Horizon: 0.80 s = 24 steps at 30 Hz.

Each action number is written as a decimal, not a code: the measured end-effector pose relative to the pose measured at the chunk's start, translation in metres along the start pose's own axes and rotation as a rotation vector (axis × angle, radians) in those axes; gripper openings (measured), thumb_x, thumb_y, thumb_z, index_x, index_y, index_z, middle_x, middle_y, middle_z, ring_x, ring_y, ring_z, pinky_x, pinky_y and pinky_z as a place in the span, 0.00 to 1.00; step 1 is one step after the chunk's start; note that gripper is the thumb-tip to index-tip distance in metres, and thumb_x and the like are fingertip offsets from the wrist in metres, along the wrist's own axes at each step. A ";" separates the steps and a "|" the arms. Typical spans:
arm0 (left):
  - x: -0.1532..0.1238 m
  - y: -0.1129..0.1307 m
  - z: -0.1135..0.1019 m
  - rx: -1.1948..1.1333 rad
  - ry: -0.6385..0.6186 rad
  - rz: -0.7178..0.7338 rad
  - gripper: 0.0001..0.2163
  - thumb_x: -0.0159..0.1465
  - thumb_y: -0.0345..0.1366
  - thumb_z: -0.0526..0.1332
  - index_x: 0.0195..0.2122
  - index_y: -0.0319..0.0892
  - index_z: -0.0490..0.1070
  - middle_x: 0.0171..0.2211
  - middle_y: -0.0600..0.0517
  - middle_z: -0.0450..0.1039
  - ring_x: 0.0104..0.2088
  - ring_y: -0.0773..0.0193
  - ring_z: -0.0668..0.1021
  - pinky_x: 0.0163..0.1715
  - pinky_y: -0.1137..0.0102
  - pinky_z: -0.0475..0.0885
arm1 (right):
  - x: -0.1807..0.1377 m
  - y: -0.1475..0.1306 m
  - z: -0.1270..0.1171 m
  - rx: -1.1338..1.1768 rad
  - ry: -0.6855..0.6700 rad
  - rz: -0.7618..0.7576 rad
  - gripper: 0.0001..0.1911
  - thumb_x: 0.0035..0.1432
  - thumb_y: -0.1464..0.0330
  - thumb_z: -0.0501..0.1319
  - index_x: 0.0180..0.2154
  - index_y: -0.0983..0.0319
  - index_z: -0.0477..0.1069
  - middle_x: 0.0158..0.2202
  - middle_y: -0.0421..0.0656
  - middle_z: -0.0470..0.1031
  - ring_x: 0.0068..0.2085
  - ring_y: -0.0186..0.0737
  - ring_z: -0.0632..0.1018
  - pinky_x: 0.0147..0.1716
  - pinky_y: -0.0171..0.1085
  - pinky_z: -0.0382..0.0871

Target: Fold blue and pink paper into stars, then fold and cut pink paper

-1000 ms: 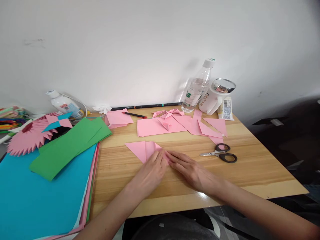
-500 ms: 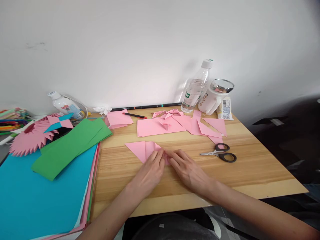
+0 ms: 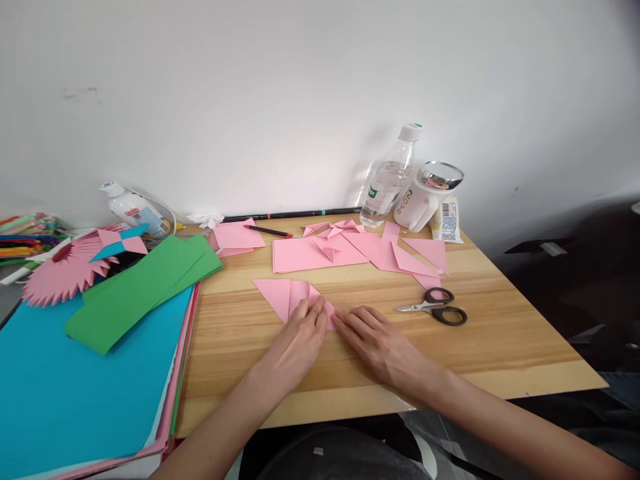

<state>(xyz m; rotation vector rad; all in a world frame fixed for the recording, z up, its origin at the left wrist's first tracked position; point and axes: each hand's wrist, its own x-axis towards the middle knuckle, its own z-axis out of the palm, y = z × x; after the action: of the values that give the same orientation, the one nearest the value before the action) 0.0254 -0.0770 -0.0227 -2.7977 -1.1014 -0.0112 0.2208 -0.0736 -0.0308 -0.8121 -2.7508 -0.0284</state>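
A folded pink paper (image 3: 285,297) lies on the wooden table (image 3: 500,340) near the middle. My left hand (image 3: 295,343) lies flat over its right part, fingers stretched out and pressing down on it. My right hand (image 3: 377,343) rests beside it, fingers extended, with the fingertips touching the paper's right corner. Neither hand grips the paper; both press it onto the table.
Black-handled scissors (image 3: 435,310) lie right of my hands. Further back are pink sheets and scraps (image 3: 320,253), a red pencil (image 3: 267,231), a water bottle (image 3: 387,177), a white mug (image 3: 425,193). At left lie green paper (image 3: 135,290), a blue sheet stack (image 3: 75,387), a pink fan flower (image 3: 65,270).
Both hands have shifted slightly on the pink paper, the right fingers sliding along its edge. The view has drifted a little; the paper stays in place.
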 end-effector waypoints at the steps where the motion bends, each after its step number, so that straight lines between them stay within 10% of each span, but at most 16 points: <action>1: 0.000 0.001 0.000 -0.004 -0.001 -0.012 0.22 0.57 0.19 0.44 0.53 0.27 0.60 0.53 0.35 0.66 0.59 0.54 0.64 0.56 0.60 0.61 | -0.002 0.000 -0.002 0.000 -0.006 -0.003 0.19 0.60 0.77 0.47 0.51 0.73 0.64 0.44 0.56 0.71 0.43 0.50 0.69 0.43 0.49 0.69; 16: 0.000 0.000 -0.003 -0.237 -0.027 -0.090 0.18 0.60 0.19 0.45 0.50 0.30 0.61 0.56 0.33 0.61 0.59 0.53 0.62 0.55 0.57 0.62 | -0.043 -0.006 -0.014 0.001 -0.049 -0.009 0.24 0.60 0.77 0.47 0.58 0.75 0.54 0.47 0.55 0.69 0.46 0.49 0.68 0.48 0.49 0.66; 24: -0.003 0.000 0.001 -0.401 -0.022 -0.252 0.16 0.64 0.24 0.42 0.49 0.41 0.61 0.49 0.45 0.65 0.50 0.59 0.67 0.49 0.61 0.66 | -0.014 0.003 -0.004 0.086 0.009 0.176 0.11 0.64 0.74 0.48 0.40 0.65 0.68 0.33 0.46 0.70 0.34 0.40 0.69 0.32 0.37 0.65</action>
<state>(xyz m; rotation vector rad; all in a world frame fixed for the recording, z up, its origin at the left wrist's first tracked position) 0.0235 -0.0788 -0.0237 -2.9713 -1.6094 -0.2535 0.2346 -0.0785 -0.0307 -1.0233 -2.6412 0.1192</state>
